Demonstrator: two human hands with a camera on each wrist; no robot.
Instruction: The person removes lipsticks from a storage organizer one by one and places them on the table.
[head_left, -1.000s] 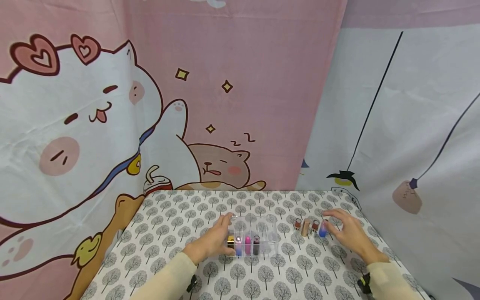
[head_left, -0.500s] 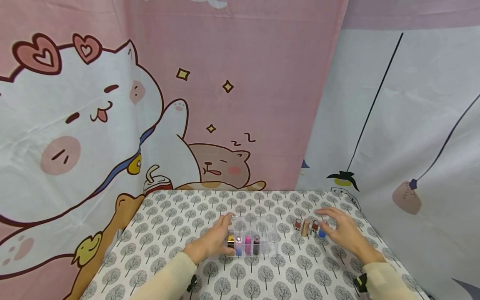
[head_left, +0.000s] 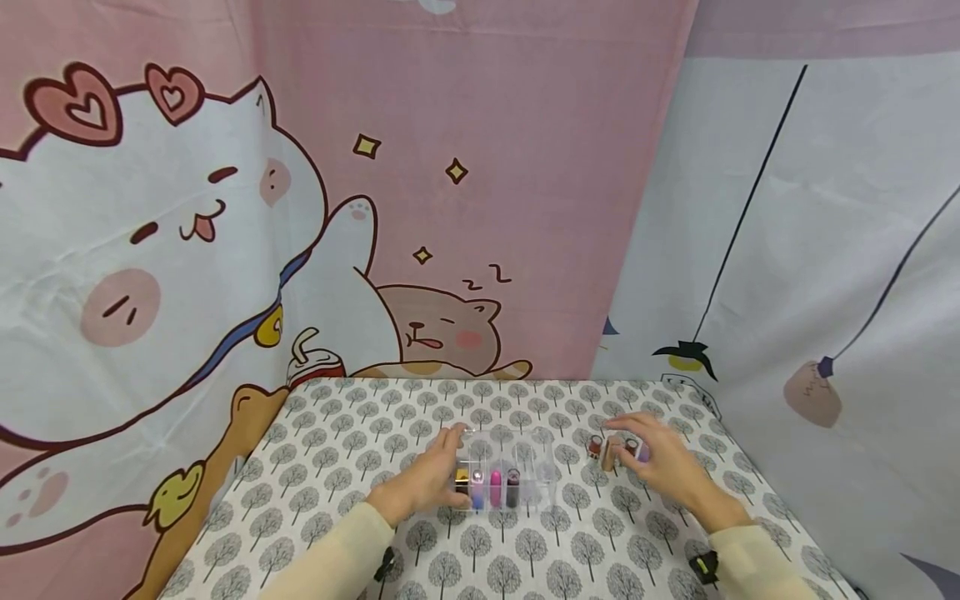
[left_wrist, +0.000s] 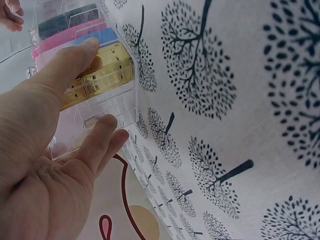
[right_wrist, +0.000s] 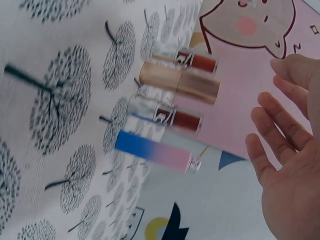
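Note:
My left hand (head_left: 426,481) grips the left end of a clear compartment organizer (head_left: 534,493) on the table. In the left wrist view its thumb lies over a gold tube (left_wrist: 112,62), with the fingers at the side wall. Beside the gold tube stand a blue-and-pink, a magenta and a dark tube. My right hand (head_left: 666,460), fingers parted and holding nothing, is close by a row of upright lip tubes. The right wrist view shows a blue-to-pink tube (right_wrist: 152,150), a rose-gold lipstick tube (right_wrist: 180,85) and two clear tubes with red-brown tops, the nearer tube (right_wrist: 186,120) between those two.
A white cloth with grey tree prints (head_left: 480,546) covers the table. Behind it hangs a pink and white cartoon backdrop (head_left: 525,208), which also runs along the right side. The row of tubes stands to the right of the organizer.
My right hand has moved left along the row, from beside the blue-to-pink tube to near the rose-gold one, now partly covering the blue-to-pink one. The left hand and organizer stay put.

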